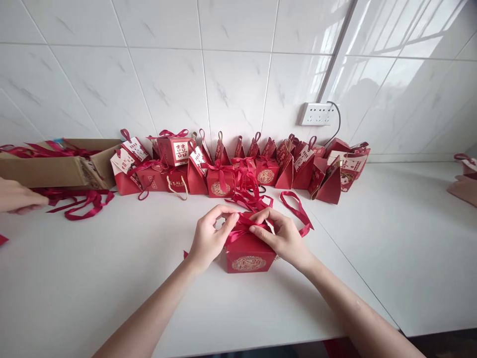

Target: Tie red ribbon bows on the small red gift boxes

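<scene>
Under fingertips [258, 232], half-hidden red ribbon [243, 222].

Left hand [207, 237] and right hand [286, 239] pinch red ribbon [243, 227] atop the red box [249, 248], between the counter's [112, 268] front edge and gift boxes [267, 175] lining its back!

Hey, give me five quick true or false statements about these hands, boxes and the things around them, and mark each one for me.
1. The left hand and the right hand are both on the ribbon atop the front box. True.
2. The front box is lying on its side. False: it stands upright.
3. A cardboard carton sits left of the row of red boxes. True.
4. The power strip is up against the tiled wall. True.
5. Only two hands are in view. False: another person's hand shows at the left edge.
</scene>
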`<state>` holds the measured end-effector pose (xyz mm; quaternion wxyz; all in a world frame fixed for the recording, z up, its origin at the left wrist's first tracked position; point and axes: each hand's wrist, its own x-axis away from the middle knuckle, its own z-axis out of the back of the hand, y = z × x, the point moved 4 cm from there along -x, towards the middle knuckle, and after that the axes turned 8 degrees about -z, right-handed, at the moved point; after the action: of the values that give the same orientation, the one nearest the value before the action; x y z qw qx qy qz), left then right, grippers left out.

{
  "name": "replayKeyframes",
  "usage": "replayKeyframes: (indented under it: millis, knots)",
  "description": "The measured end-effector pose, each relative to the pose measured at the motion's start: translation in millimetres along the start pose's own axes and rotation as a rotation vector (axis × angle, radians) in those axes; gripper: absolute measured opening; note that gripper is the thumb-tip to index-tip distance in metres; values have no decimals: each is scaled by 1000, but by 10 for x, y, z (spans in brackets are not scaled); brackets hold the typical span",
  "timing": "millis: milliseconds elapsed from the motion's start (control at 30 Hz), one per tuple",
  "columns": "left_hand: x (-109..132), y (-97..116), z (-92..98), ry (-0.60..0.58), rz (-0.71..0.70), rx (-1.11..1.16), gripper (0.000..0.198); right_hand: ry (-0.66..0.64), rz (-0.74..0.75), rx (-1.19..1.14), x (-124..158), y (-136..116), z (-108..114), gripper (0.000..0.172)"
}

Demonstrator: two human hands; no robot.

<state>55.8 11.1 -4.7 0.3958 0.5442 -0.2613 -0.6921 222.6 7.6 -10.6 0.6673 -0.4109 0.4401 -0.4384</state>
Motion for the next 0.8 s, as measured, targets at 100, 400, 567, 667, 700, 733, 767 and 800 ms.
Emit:
replayKeyframes:
  millis: [100,400,567,667,700,733,767,800]
  knots:
    - [-4,-7,9,45,-17,22,14,4,56,25,4,-28,6,25]
    - [21,8,-14,53,6,26,14,55,5,130,3,-12,13,25]
    - [25,21,-15,61,-8,71,13,47,91,82,7,-77,10,23]
    - [34,18,-28,38,19,81,13,2,70,3,8,-71,-1,23]
    - [37,16,-35,28,27,82,14,-19,49,-20,5,-61,-5,22]
    - [40,14,-45,16,34,84,14,-39,28,-38,1,-51,-8,21]
    - [42,12,-54,3,37,86,15,-56,12,-53,-3,-42,-9,19]
    - [41,13,-61,-12,34,90,16,-67,1,-64,-8,-37,-7,18]
